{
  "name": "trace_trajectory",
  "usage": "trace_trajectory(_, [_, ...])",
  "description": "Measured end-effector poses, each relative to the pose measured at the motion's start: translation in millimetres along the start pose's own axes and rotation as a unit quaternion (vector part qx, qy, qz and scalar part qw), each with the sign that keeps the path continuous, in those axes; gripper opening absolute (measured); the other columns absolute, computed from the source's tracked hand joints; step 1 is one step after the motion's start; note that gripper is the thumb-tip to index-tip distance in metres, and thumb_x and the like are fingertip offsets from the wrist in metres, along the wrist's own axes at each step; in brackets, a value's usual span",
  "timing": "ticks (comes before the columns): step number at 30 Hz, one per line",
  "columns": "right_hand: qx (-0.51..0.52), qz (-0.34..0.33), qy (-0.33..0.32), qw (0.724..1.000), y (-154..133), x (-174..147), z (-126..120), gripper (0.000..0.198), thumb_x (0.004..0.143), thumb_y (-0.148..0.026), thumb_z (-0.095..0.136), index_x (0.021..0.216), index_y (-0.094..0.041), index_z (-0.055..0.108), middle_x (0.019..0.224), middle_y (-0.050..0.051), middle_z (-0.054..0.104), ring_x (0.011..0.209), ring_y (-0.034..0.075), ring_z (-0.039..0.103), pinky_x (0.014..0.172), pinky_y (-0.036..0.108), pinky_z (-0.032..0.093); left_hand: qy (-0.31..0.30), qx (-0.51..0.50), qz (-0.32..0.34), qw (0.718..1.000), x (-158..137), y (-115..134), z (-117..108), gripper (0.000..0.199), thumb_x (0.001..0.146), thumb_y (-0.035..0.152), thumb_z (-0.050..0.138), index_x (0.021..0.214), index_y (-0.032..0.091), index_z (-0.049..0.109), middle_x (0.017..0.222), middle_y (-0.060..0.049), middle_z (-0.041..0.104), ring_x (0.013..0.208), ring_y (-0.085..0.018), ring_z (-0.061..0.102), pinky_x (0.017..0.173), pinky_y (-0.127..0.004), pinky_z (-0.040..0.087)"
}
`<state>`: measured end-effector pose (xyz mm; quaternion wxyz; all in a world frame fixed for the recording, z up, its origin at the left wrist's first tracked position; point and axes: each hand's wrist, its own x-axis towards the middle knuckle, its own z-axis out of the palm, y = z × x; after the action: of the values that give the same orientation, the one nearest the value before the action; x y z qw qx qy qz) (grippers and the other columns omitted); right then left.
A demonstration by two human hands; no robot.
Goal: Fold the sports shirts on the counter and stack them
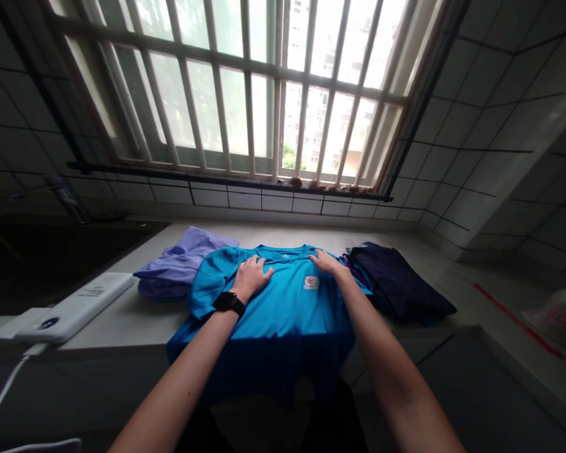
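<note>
A blue T-shirt (283, 314) lies front side up on the counter, its collar toward the window and its lower part hanging over the front edge. My left hand (252, 277), with a black watch on the wrist, rests flat on the shirt's left shoulder area, fingers stretched out. On the right shoulder lies my right hand (325, 261), fingers extended near the collar. A small white and red emblem (311, 282) shows on the chest beside it. Left of the shirt sits a lavender garment (174, 267). To the right is a stack of folded dark navy clothes (400, 283).
A white power bank (85, 308) with a cable lies at the counter's left front edge. Behind it are a dark sink (75, 245) and a faucet (68, 198). A red strip (519, 321) and a plastic bag (559, 318) lie right. A barred window (264, 94) rises behind.
</note>
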<state>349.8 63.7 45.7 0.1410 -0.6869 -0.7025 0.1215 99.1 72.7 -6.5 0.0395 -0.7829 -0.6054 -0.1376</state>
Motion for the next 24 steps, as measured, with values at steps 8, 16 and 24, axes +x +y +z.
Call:
trace_trajectory(8, [-0.12,0.164,-0.05,0.978,53,-70,-40,0.052,0.087,-0.052,0.074,0.124,-0.015,0.072,0.127,0.019,0.072,0.116,0.035,0.069,0.093,0.038,0.053,-0.029,-0.036,-0.009,0.999,1,-1,5,0.058,0.1,0.045,0.048,0.151,0.02,0.06,0.164,-0.012,0.049,0.153,-0.033,0.042,0.125,-0.045,0.035])
trace_trajectory(16, [-0.107,0.076,0.034,0.991,79,-101,-45,0.04,0.078,-0.003,0.059,0.111,-0.019,0.076,0.108,0.009,0.075,0.097,0.021,0.07,0.077,0.025,0.047,-0.032,-0.041,-0.015,0.999,1,-1,7,0.06,0.1,0.048,0.046,0.152,0.021,0.057,0.164,-0.011,0.048,0.154,-0.032,0.04,0.125,-0.045,0.034])
trace_trajectory(24, [-0.097,0.122,0.077,0.985,94,-101,-59,0.037,0.087,-0.018,0.063,0.121,-0.015,0.077,0.115,0.014,0.075,0.102,0.026,0.07,0.087,0.029,0.051,-0.034,-0.035,-0.007,0.999,4,-3,9,0.062,0.1,0.048,0.043,0.153,0.019,0.057,0.165,-0.013,0.046,0.154,-0.032,0.039,0.125,-0.044,0.032])
